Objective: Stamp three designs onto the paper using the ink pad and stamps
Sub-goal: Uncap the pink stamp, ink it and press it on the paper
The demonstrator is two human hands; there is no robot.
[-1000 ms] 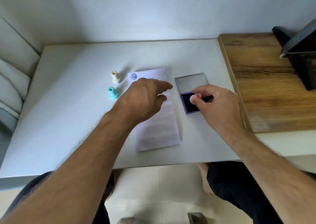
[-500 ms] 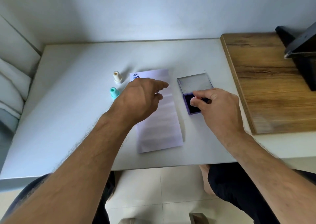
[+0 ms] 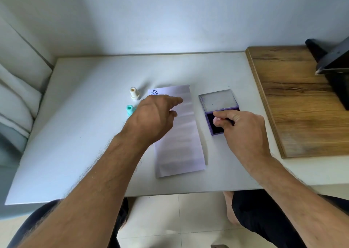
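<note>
A long white paper [image 3: 181, 134] lies on the white table [image 3: 85, 134], with one blue round print [image 3: 154, 92] at its top left corner. My left hand [image 3: 153, 117] rests flat on the paper's upper left part, fingers spread. Right of the paper sits the open purple ink pad [image 3: 213, 128], its lid [image 3: 218, 101] tilted back. My right hand [image 3: 243, 132] pinches a small pale stamp [image 3: 215, 120] down on the dark pad; the stamp is mostly hidden by the fingers. A cream stamp [image 3: 134, 93] and a teal stamp [image 3: 130, 109] stand left of the paper.
A wooden board [image 3: 294, 106] lies along the table's right side, with a dark object [image 3: 334, 66] at its far right. White cushions [image 3: 13, 106] sit off the table's left edge. My knees and tiled floor show below the front edge.
My right hand has lowered slightly onto the ink pad with the stamp. My left hand has stayed on the paper. The view shifted a little.
</note>
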